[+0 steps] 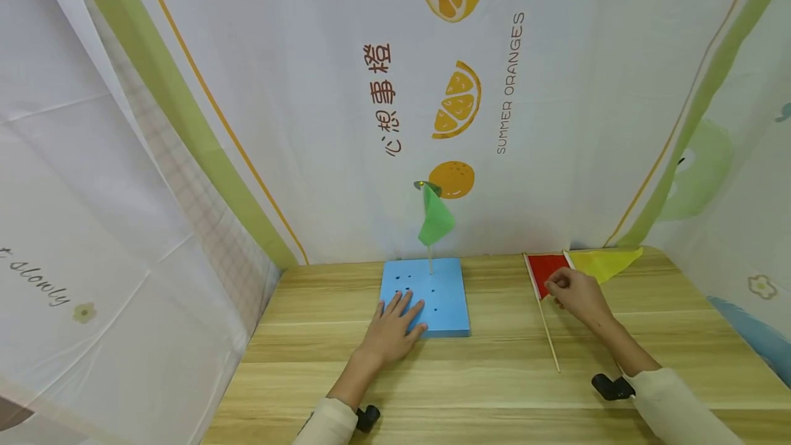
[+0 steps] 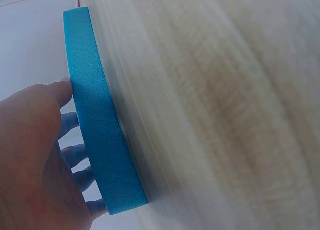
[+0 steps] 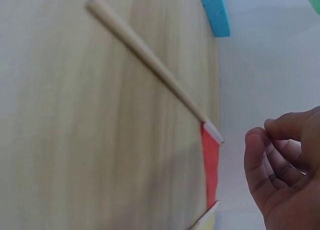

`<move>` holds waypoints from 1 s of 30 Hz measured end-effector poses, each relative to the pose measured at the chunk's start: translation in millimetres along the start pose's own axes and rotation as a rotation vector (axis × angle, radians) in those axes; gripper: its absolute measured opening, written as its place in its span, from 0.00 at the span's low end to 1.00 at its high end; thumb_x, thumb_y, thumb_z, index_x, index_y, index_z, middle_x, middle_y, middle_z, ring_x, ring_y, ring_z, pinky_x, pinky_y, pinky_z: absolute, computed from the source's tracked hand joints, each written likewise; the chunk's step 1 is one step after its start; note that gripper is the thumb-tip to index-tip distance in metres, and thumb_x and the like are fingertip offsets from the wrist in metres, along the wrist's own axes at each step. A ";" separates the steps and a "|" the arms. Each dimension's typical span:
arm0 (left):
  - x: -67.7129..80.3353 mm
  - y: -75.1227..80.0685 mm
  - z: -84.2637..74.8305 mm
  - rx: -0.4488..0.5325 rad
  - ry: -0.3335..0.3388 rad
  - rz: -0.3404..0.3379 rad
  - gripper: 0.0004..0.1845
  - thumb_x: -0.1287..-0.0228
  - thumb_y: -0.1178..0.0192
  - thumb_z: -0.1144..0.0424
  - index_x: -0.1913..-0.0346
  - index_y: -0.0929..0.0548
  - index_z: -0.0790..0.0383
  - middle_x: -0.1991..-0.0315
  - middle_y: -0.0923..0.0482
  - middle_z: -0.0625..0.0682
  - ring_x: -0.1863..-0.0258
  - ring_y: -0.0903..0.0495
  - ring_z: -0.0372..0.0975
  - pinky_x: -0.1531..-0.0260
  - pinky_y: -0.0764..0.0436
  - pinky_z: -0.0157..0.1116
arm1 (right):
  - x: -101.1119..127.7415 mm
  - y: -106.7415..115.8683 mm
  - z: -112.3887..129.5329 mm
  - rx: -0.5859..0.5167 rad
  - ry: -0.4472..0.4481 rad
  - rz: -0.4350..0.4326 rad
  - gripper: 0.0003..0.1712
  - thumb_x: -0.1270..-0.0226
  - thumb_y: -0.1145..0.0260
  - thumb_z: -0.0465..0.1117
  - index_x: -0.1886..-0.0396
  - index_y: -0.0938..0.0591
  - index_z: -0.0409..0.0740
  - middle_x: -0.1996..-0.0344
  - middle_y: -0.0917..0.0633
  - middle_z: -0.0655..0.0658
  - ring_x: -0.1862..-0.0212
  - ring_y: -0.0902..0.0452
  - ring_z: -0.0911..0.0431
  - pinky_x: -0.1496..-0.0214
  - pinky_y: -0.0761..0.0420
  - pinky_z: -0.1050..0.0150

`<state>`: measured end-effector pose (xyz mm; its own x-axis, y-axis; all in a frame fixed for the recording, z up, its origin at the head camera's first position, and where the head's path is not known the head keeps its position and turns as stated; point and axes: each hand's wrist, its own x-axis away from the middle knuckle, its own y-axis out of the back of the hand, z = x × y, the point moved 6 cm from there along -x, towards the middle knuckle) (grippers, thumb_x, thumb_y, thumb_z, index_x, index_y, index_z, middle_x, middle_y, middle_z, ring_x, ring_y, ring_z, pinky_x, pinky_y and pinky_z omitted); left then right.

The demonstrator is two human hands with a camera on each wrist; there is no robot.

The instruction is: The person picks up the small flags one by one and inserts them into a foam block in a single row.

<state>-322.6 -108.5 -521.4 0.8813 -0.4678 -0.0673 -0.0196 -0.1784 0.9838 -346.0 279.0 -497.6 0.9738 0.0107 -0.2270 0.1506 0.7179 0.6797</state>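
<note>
A: What is on the left?

B: The left hand (image 1: 395, 325) lies flat on the near left part of the blue foam block (image 1: 441, 294), fingers straight and spread, thumb against its edge. The block sits on the wooden table (image 1: 494, 376).

A: And on the block itself?

B: A green flag (image 1: 435, 220) stands upright in a hole near its far edge.

A: Further right?

B: A red flag (image 1: 545, 272) lies flat on the table, stick pointing toward the person. The right hand (image 1: 575, 292) is over its cloth with fingers loosely curled, gripping nothing. A yellow flag (image 1: 602, 261) lies just beyond, touching the red one.
</note>
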 end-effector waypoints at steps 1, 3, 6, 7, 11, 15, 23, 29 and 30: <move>-0.1 0.1 0.0 -0.001 -0.001 -0.001 0.32 0.15 0.50 0.42 0.17 0.32 0.50 0.15 0.41 0.57 0.15 0.44 0.55 0.18 0.42 0.63 | 1.0 -0.9 -2.2 0.005 -0.007 0.008 0.09 0.23 0.36 0.35 0.56 0.14 0.32 0.71 0.11 0.39 0.75 0.19 0.56 0.76 0.24 0.67; -0.5 0.0 0.2 -0.004 -0.003 -0.006 0.32 0.16 0.50 0.42 0.18 0.32 0.50 0.15 0.41 0.57 0.15 0.43 0.55 0.19 0.41 0.63 | 3.0 -3.6 -6.1 0.007 -0.022 0.029 0.09 0.23 0.35 0.35 0.57 0.15 0.32 0.73 0.12 0.40 0.75 0.20 0.56 0.76 0.23 0.67; -0.6 -1.1 1.2 -0.006 -0.004 -0.009 0.32 0.16 0.50 0.42 0.18 0.31 0.50 0.15 0.40 0.57 0.15 0.43 0.55 0.19 0.41 0.63 | 5.2 -8.1 -9.4 0.026 -0.022 0.049 0.08 0.25 0.33 0.35 0.59 0.15 0.32 0.74 0.13 0.43 0.75 0.21 0.56 0.74 0.23 0.65; -0.7 -1.5 1.6 -0.006 -0.004 -0.010 0.32 0.16 0.50 0.42 0.18 0.31 0.50 0.15 0.40 0.57 0.15 0.43 0.55 0.19 0.41 0.63 | 5.7 -9.5 -9.7 0.041 -0.013 0.050 0.07 0.26 0.32 0.35 0.60 0.14 0.32 0.74 0.13 0.43 0.74 0.21 0.56 0.73 0.23 0.64; -1.0 -2.2 2.7 -0.005 -0.005 -0.008 0.32 0.15 0.51 0.42 0.17 0.32 0.50 0.15 0.41 0.57 0.15 0.44 0.54 0.18 0.41 0.63 | 6.6 -15.8 -10.5 0.117 0.032 0.038 0.06 0.31 0.30 0.34 0.66 0.13 0.34 0.74 0.14 0.45 0.72 0.23 0.57 0.68 0.23 0.60; -1.5 -2.7 2.9 -0.006 -0.014 -0.010 0.32 0.15 0.51 0.42 0.17 0.33 0.50 0.15 0.42 0.57 0.15 0.44 0.55 0.18 0.41 0.63 | 8.2 -25.0 -12.9 0.142 0.012 0.069 0.09 0.31 0.29 0.37 0.70 0.13 0.36 0.77 0.16 0.48 0.73 0.24 0.57 0.68 0.24 0.60; -1.1 -1.2 1.3 -0.005 -0.013 -0.008 0.32 0.15 0.51 0.42 0.17 0.32 0.50 0.15 0.41 0.57 0.15 0.43 0.54 0.18 0.41 0.63 | 9.0 -35.0 -13.6 0.163 -0.041 0.109 0.19 0.33 0.25 0.47 0.80 0.18 0.44 0.83 0.24 0.53 0.76 0.30 0.58 0.73 0.30 0.63; -0.9 -1.8 1.4 0.000 -0.008 -0.006 0.32 0.15 0.51 0.42 0.17 0.32 0.49 0.15 0.42 0.56 0.14 0.44 0.54 0.18 0.41 0.63 | 6.8 -39.0 -15.8 0.162 -0.080 0.153 0.22 0.36 0.28 0.42 0.89 0.24 0.49 0.90 0.29 0.57 0.82 0.31 0.59 0.77 0.32 0.65; -0.8 -2.1 1.7 0.001 -0.007 -0.005 0.32 0.15 0.51 0.42 0.17 0.32 0.49 0.15 0.42 0.56 0.14 0.44 0.54 0.18 0.42 0.63 | 6.6 -38.9 -15.2 0.156 -0.087 0.161 0.22 0.36 0.30 0.40 0.90 0.24 0.49 0.91 0.29 0.57 0.83 0.31 0.59 0.78 0.32 0.65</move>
<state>-324.0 -109.2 -523.7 0.8779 -0.4733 -0.0730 -0.0159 -0.1811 0.9833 -348.0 261.7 -536.2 0.9974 0.0519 -0.0508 0.0100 0.5955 0.8033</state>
